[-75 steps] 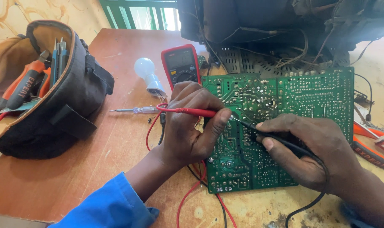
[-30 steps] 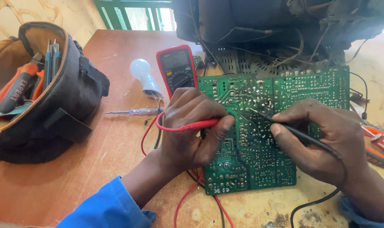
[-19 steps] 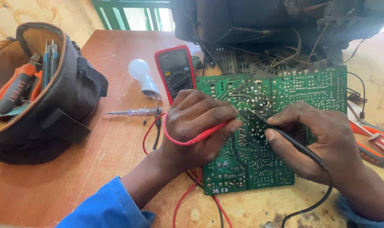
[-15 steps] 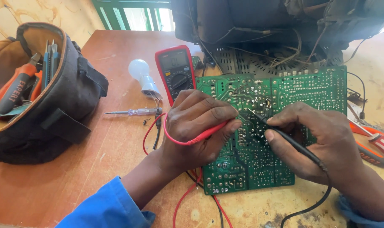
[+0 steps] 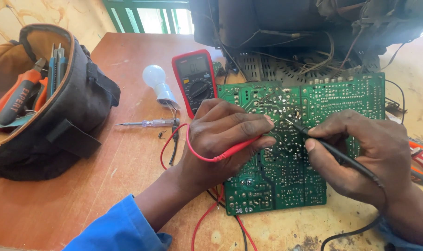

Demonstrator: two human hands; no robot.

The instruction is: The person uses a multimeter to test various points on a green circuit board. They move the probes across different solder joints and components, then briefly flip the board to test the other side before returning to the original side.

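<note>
Probes (image 5: pixel 314 139) closer together on circuit board (image 5: pixel 286 186) than before.

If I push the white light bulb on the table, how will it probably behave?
The light bulb lies on its side on the wooden table, so its round globe would probably roll in a curve. It looks light for its size. Probably fragile; the multimeter beside it might stop it.

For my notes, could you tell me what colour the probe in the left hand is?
Red; the probe shows best in the head view.
</note>
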